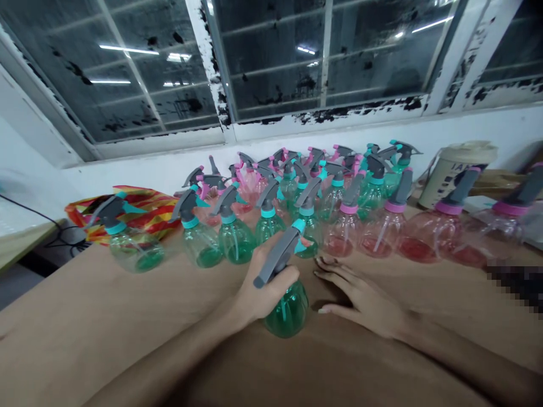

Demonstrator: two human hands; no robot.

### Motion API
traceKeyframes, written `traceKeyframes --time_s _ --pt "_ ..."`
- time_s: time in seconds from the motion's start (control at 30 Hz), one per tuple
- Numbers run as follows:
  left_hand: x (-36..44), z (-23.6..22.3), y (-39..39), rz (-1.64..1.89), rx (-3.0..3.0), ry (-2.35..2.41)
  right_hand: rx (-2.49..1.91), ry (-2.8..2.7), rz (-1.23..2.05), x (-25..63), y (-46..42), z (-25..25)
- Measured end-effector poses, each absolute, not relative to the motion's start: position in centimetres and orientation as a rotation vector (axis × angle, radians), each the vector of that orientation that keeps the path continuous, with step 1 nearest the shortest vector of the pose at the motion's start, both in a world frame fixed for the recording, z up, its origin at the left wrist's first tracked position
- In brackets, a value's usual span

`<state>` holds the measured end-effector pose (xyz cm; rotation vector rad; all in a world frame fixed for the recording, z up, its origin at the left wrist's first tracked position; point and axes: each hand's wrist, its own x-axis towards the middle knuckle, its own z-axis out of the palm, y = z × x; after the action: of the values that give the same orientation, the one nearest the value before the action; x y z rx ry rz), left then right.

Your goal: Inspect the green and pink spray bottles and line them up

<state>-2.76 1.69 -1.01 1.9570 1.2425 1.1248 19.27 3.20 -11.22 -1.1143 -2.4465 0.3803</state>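
My left hand (265, 282) is wrapped round the neck of a green spray bottle (287, 314) with a grey and teal trigger head. The bottle stands near the middle of the table, slightly tilted, and green liquid shows inside it. Just right of it, my right hand (360, 294) lies with fingers spread over the tabletop, holding nothing. Beyond both hands runs a front row of spray bottles: green ones with teal collars, such as a green bottle (237, 240), to the left, and pink ones with pink collars, such as a pink bottle (382, 232), to the right.
More spray bottles (292, 181) crowd behind the front row against the wall. A red and yellow bag (148, 206) lies at the back left, near black cables (70, 240). A beige jug (449, 169) stands at the back right. The wooden table (127, 322) ends at the left.
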Motion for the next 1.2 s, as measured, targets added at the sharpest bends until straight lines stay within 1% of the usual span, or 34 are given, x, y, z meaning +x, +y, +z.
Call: traceKeyframes --time_s 0.4,0.9,1.2 --pt "-2.7 -1.2 1.5 1.13 2.007 1.18 -1.12 -2.449 0.391 19.1 3.2 -10.8" --pt "-2.6 -0.6 1.3 1.097 1.952 1.167 -1.134 -2.459 0.36 19.4 3.6 -11.8" --pt "-1.9 0.0 0.4 1.21 1.962 1.273 -1.13 -2.461 0.346 19.4 3.6 -11.8"
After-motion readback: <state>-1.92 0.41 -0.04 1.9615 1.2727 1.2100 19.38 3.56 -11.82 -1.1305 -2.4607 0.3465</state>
